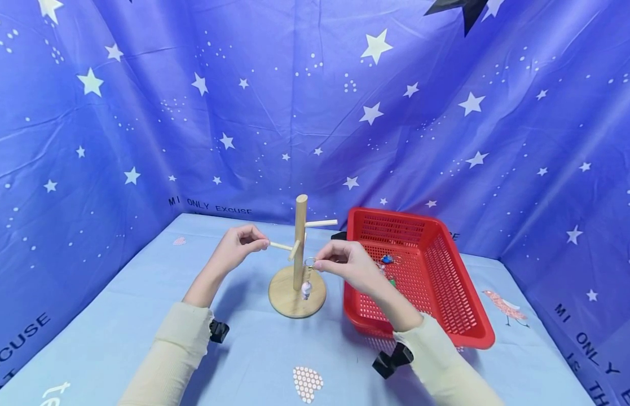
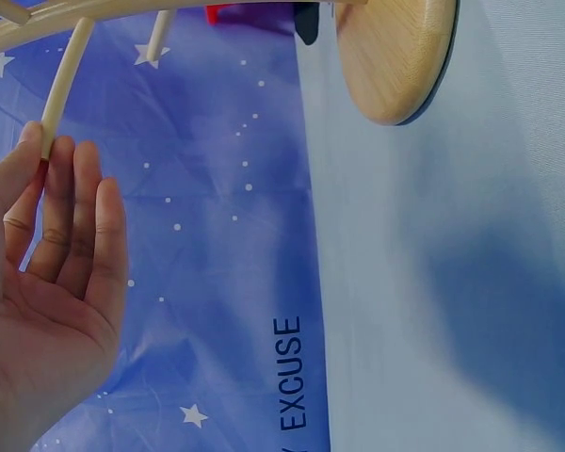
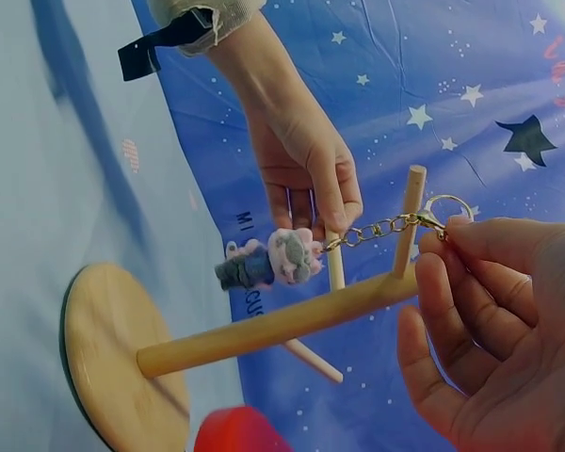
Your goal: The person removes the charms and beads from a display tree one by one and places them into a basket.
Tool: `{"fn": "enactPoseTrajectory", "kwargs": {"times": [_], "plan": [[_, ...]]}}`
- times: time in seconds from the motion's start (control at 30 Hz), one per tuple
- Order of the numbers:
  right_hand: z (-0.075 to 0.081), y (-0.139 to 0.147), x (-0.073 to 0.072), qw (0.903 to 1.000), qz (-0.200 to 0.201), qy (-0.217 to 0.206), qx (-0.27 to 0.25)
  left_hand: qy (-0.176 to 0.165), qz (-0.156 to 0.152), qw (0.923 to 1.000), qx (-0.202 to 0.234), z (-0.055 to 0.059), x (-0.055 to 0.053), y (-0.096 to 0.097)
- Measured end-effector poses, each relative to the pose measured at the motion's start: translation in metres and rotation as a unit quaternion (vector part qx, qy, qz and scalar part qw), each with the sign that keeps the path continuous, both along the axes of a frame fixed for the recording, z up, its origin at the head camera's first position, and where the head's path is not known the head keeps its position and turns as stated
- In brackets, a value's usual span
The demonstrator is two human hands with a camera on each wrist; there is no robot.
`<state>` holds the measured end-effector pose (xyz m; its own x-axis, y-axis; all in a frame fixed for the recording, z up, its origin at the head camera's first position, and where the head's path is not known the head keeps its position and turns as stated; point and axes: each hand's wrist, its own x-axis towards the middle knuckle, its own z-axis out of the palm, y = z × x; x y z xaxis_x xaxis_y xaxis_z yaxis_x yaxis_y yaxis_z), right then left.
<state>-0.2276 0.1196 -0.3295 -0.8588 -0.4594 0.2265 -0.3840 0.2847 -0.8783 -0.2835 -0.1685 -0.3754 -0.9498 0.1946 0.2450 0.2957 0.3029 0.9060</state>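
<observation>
A wooden stand (image 1: 300, 225) with a round base (image 1: 284, 299) and several thin side pegs stands upright on the table. My left hand (image 1: 234, 249) pinches the tip of its left peg (image 2: 66, 80) between thumb and index finger, the other fingers loosely extended. Right of the post, my right hand (image 1: 356, 265) holds a keychain by its gold clasp (image 3: 427, 220) and ring, pinched between thumb and index finger. From its chain (image 3: 369, 231) dangles a small pink and grey-blue figure (image 3: 292, 256), in front of the post in the head view. The ring is near a front peg (image 3: 410, 221); contact cannot be told.
Just right of the stand sits a red plastic basket (image 1: 464, 282), holding a blue trinket (image 1: 387, 259), a green one (image 1: 392, 282) and other small pieces partly hidden by my right hand. Blue star-printed cloth (image 1: 274, 113) hangs behind the light blue table cover (image 1: 254, 361).
</observation>
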Motion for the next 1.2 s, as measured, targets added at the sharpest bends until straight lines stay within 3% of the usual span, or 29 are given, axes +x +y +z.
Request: {"fn": "enactPoseTrajectory", "kwargs": {"times": [1.2], "plan": [[0.003,0.061,-0.01,0.9963,-0.082,-0.001,-0.023,0.0,-0.004,1.0,-0.005,0.001,0.0,-0.001]]}}
